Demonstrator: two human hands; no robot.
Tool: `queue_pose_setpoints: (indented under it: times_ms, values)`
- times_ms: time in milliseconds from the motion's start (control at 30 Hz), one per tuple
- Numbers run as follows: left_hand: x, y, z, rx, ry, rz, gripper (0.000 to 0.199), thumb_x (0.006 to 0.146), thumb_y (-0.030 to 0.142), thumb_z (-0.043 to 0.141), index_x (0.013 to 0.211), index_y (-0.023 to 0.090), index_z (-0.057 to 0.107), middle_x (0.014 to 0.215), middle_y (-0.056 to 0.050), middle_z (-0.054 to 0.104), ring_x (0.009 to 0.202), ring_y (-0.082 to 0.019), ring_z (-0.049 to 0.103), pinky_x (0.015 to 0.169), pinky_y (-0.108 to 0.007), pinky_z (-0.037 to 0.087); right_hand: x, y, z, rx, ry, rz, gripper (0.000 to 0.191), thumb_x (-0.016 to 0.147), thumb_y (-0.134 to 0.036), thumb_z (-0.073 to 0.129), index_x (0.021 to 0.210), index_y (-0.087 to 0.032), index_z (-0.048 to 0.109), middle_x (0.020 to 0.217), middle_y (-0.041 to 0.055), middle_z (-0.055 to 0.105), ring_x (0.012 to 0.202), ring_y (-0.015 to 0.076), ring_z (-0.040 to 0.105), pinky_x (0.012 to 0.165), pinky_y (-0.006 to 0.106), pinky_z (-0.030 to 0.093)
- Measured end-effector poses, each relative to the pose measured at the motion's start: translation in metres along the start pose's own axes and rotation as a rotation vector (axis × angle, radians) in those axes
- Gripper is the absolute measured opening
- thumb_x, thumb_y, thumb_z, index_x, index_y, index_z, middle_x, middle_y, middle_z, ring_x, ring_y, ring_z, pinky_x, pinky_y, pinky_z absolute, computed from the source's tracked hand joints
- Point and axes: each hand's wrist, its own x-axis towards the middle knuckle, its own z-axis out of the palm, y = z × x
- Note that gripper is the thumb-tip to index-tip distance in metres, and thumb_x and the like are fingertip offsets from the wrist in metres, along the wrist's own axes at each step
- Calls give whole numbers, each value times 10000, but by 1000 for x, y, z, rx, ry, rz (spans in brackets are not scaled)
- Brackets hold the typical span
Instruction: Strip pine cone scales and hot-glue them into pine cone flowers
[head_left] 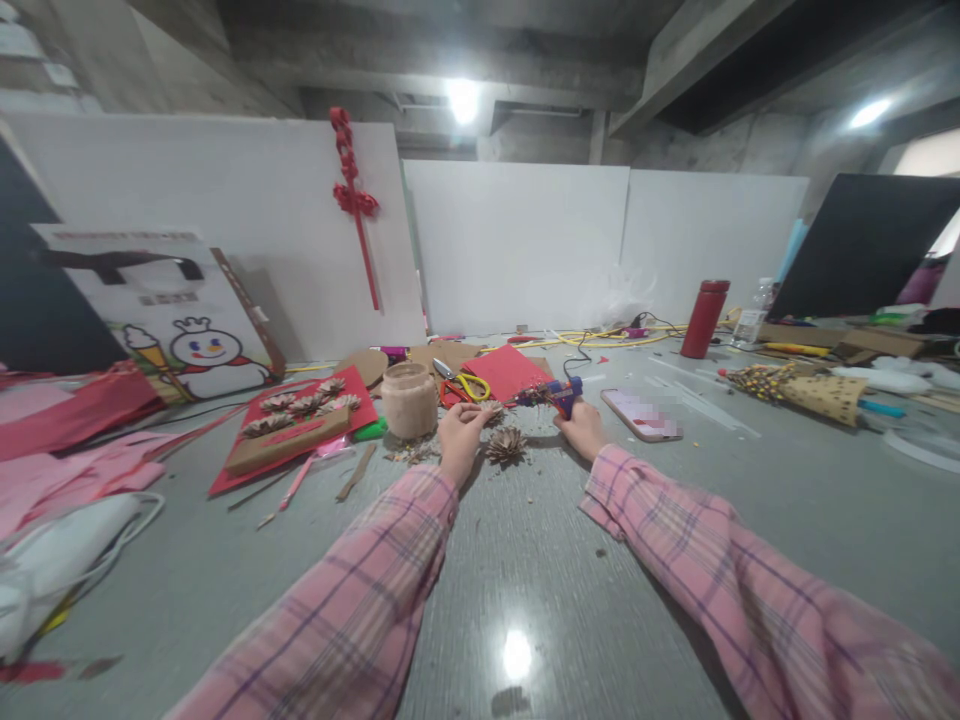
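In the head view, my right hand (583, 428) is wrapped round the handle of a blue glue gun (553, 395) with red specks, its nozzle pointing left. My left hand (460, 440) is closed in a pinch at the nozzle, on a small brownish piece (492, 412) too small to make out. Just below, between both hands, a brown pinecone-like flower (507, 445) sits on the grey table. Left of my left hand stands a tan jar (409, 402) with crumbs around its foot. Scissors (474, 385) with yellow and red handles lie behind my left hand.
Several similar flowers (306, 403) lie on red card (352, 388) at the left. Red paper (510, 370) lies behind the glue gun. A phone (642, 415) is right of my right hand, with a red bottle (705, 320) and a wrapped bouquet (795, 392) farther right.
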Motion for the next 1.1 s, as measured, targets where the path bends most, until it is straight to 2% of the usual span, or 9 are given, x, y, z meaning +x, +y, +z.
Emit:
queue_pose_setpoints:
  times_ms: [867, 1100]
  values:
    - [2, -3, 0, 6, 10, -20, 205, 473, 272, 667, 581, 151, 543, 495, 14, 576, 569, -125, 562, 581, -223, 411, -1, 0, -2, 23, -29, 10, 253, 684, -238, 449, 878, -93, 525, 790, 101, 608, 740, 163, 555, 610, 215, 335]
    - [1, -2, 1, -31, -20, -42, 211, 462, 262, 672, 578, 149, 537, 506, 8, 587, 557, -127, 564, 569, -229, 416, -2, -2, -4, 22, -33, 23, 248, 692, -240, 442, 877, -98, 526, 801, 100, 611, 743, 163, 557, 609, 212, 336]
